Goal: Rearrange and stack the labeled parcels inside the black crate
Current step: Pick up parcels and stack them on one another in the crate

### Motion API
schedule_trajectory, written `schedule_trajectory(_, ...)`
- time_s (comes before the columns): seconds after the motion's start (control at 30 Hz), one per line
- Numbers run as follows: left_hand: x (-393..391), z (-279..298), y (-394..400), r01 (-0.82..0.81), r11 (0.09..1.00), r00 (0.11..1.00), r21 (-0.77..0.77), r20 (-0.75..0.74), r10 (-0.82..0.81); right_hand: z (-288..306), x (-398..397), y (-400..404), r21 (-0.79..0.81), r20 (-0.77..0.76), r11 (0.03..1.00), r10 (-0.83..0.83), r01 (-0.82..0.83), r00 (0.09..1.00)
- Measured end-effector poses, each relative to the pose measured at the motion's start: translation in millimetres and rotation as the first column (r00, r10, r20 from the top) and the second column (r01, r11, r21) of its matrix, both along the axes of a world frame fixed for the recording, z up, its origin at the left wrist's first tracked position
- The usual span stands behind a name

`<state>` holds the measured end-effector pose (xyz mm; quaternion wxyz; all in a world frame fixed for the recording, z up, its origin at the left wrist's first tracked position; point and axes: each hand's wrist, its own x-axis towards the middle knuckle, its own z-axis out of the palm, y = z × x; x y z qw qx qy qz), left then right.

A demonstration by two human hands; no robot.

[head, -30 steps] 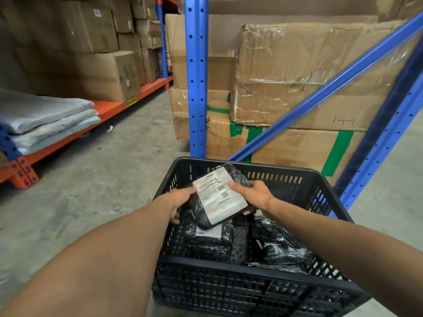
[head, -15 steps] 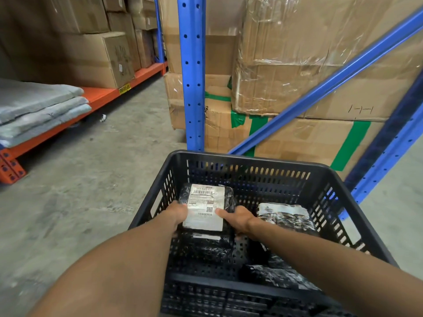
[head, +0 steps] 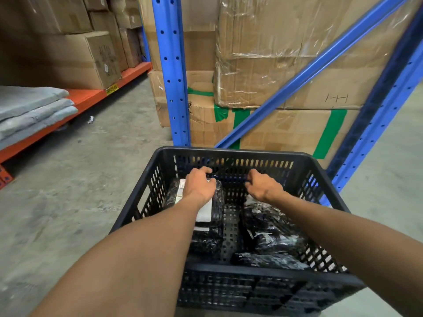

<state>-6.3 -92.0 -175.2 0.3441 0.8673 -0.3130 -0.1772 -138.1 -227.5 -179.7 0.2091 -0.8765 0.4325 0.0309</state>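
Black-wrapped parcel [head: 215, 203] beneath left hand [head: 199, 186]

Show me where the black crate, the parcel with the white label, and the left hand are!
black crate [head: 233, 152], head view, far rim.
labeled parcel [head: 204, 211], head view, white label.
left hand [head: 199, 186], head view, back of hand.

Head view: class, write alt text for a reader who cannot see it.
Two bare hands, left hand and right hand, reach to the far wall of a black crate holding dark wrapped parcels, one white-labelled. Behind stand blue racking and cardboard boxes.
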Motion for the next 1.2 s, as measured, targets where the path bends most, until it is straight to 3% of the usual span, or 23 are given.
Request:
schedule_trajectory(0.1, -24, -1, -29, 0.132, 0.99, 0.967, -0.054, -0.214, -0.141, -4, -24, -16, -0.029, -0.27, 0.996, 0.074, -0.085, 0.96)
schedule_trajectory(0.17, -39, -7, -44, 0.187, 0.982, 0.915, -0.004, -0.364, -0.176, -15, -41, -22, -0.02, -0.47, 0.986, 0.137, -0.166, 0.872)
schedule_trajectory(0.23, -52, -19, -52, 0.262, 0.959, 0.869, 0.109, -0.459, -0.185, -28, -56, -26, 0.0, -0.556, 0.972, 0.194, -0.233, 0.808)
schedule_trajectory(0.37, -67, -50, -62, 0.343, 0.88, 0.844, 0.329, -0.52, -0.134, -45, -66, -31, -0.002, -0.537, 0.943, 0.281, -0.334, 0.796)
schedule_trajectory(0.6, -76, -61, -79, 0.114, 0.96, 0.672, 0.254, -0.731, 0.114, -50, -70, -27, 0.011, -0.461, 0.952, 0.278, -0.307, 0.843)
schedule_trajectory(0.7, -79, -51, -84, 0.084, 0.983, 0.602, 0.164, -0.794, 0.081, -46, -81, -32, -0.044, -0.382, 0.953, 0.261, -0.3, 0.887)
schedule_trajectory(0.83, -74, -26, -88, 0.062, 0.997, 0.616, 0.056, -0.788, 0.006, -34, -93, -37, -0.116, -0.172, 0.969, 0.195, -0.216, 0.966)
schedule_trajectory(0.93, -67, -10, -84, -0.02, 0.999, 0.633, -0.05, -0.774, -0.027, -19, -92, -33, -0.059, 0.06, 0.996, 0.064, -0.06, 0.996)
schedule_trajectory(1.07, -57, 8, -69, -0.173, 0.974, 0.694, -0.143, -0.72, 0.018, 6, -85, -28, 0.151, 0.378, 0.985, -0.13, 0.078, 0.916)
schedule_trajectory(1.2, -34, 20, -41, -0.176, 0.972, 0.675, -0.157, -0.738, 0.003, 19, -66, -11, 0.478, 0.578, 0.878, -0.329, 0.016, 0.747)
